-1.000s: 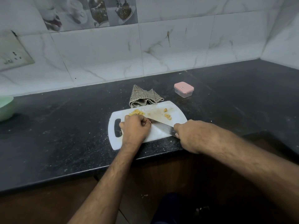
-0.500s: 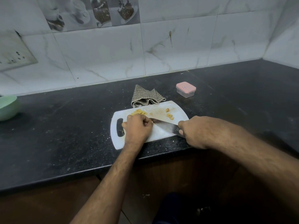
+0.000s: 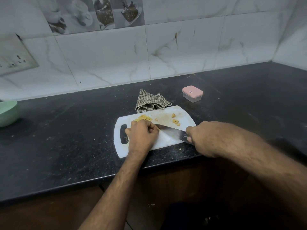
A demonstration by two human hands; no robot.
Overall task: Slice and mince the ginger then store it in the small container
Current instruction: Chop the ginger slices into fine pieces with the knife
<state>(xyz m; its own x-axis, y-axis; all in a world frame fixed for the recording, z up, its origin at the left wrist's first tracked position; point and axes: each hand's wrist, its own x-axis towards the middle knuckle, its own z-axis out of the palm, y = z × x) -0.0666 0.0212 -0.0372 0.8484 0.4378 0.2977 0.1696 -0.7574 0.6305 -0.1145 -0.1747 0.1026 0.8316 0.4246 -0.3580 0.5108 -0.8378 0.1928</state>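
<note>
Two hands work over the cutting board (image 3: 166, 138): right hand (image 3: 206, 138) fingers wrapped around the knife (image 3: 171, 131) handle, left hand (image 3: 141, 135) curled tight on ginger, hidden. Minced ginger (image 3: 143, 117) lies beyond the left hand; the lidded small container (image 3: 192, 93) stands beyond the board.

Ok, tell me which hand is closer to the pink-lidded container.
Right. The right hand grips the knife at the cutting board's right end, just in front of the container. The left hand is fisted further left, mid-board.
</note>
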